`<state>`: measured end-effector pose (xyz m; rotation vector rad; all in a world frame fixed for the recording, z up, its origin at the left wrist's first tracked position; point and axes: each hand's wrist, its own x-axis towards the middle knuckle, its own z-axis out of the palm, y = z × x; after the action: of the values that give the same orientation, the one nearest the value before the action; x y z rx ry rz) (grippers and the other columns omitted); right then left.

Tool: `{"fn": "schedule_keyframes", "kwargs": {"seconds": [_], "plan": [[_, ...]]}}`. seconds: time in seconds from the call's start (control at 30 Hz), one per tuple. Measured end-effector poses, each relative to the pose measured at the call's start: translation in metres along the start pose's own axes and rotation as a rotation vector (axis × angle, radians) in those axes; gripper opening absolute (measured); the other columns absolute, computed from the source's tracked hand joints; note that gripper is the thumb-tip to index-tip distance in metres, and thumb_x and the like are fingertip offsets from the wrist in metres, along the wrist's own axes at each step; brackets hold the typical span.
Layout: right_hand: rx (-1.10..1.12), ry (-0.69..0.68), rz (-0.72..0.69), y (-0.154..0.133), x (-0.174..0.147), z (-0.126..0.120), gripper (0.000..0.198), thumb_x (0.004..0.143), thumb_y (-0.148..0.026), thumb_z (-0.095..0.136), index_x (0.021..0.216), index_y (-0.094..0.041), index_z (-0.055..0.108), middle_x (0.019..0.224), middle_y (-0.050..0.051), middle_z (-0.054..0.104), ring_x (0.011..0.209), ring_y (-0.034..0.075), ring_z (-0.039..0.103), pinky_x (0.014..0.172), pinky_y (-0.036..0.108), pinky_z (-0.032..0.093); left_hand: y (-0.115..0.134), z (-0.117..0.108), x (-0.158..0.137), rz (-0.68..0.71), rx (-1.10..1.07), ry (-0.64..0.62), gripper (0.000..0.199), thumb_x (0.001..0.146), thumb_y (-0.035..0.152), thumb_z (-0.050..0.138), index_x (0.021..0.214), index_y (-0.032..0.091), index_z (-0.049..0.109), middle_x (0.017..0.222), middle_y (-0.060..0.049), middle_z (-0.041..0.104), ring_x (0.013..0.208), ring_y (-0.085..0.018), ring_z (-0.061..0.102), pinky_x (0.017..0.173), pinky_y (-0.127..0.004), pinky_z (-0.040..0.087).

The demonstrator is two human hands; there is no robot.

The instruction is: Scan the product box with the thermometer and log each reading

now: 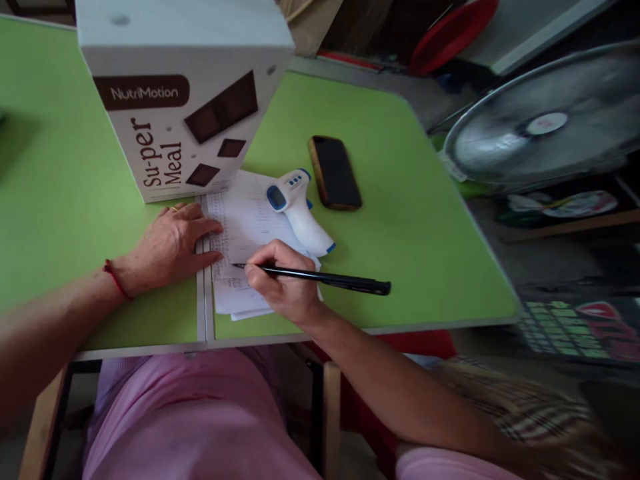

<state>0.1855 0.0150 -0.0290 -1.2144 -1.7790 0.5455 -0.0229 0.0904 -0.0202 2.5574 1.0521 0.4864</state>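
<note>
My right hand (pixel 285 280) is closed round a black pen (pixel 340 279), whose tip is at the paper. Sheets of white paper (pixel 250 230) with small handwriting down their left side lie on the green table (pixel 405 267). My left hand (pixel 173 241) lies flat, its fingers spread and their tips on the left edge of the sheets. A white and blue infrared thermometer (pixel 305 217) rests on the upper right part of the paper. Just beyond my left hand stands a tall white box (pixel 175 127) printed "NutriMotion Su-per Meal".
A phone (pixel 336 172) in a brown-edged case lies right of the thermometer. A metal seam (pixel 204 300) divides the folding table. Beyond its right edge stand a large fan (pixel 545 123) and a red round object (pixel 453 33).
</note>
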Motion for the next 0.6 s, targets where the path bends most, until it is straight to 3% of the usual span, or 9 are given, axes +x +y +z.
{"fn": "schedule_keyframes", "kwargs": {"seconds": [0.6], "plan": [[0.021,-0.042,-0.002,0.0005,0.001,0.0029,0.015,0.083,-0.02,0.062,0.069,-0.021,0.054,0.054,-0.008,0.054,0.044,0.005,0.044,0.043,0.018,0.034,0.0036,-0.001,0.0003,-0.022,0.01,-0.007,0.032,0.083,0.03,0.075,0.112,0.016,0.073,0.095,-0.01,0.065,0.093,-0.03,0.063,0.086,-0.045,0.05]]}}
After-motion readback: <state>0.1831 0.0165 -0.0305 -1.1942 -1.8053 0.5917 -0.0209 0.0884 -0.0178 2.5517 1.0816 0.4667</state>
